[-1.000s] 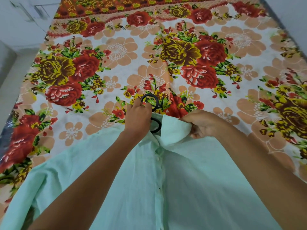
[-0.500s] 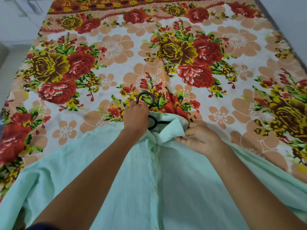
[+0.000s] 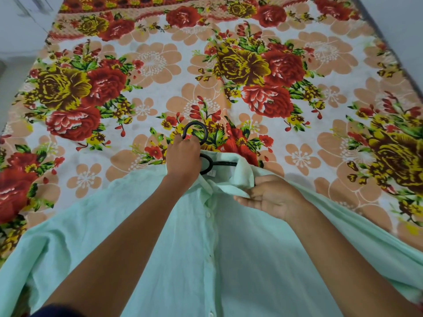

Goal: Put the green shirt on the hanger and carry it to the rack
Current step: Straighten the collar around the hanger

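Note:
A pale green button-front shirt [image 3: 240, 259] lies spread across the near part of the bed, collar pointing away from me. A black hanger [image 3: 201, 131] sits at the collar: its hook curls above my left hand and one arm runs right under the collar. My left hand [image 3: 183, 159] is closed around the hanger's neck. My right hand [image 3: 270, 197] pinches the right side of the collar, with the shoulder fabric draped over my wrist. Most of the hanger is hidden inside the shirt.
The shirt rests on a bed covered by a floral sheet [image 3: 160, 65] with red and yellow roses. A pale floor and white wall [image 3: 20, 42] lie to the left, another wall [image 3: 402, 24] at the right. No rack is in view.
My right hand has slid down and right along the collar, from gripping its raised edge to pinching it lower. The shirt's right shoulder has settled further. My left hand keeps its hold on the hanger.

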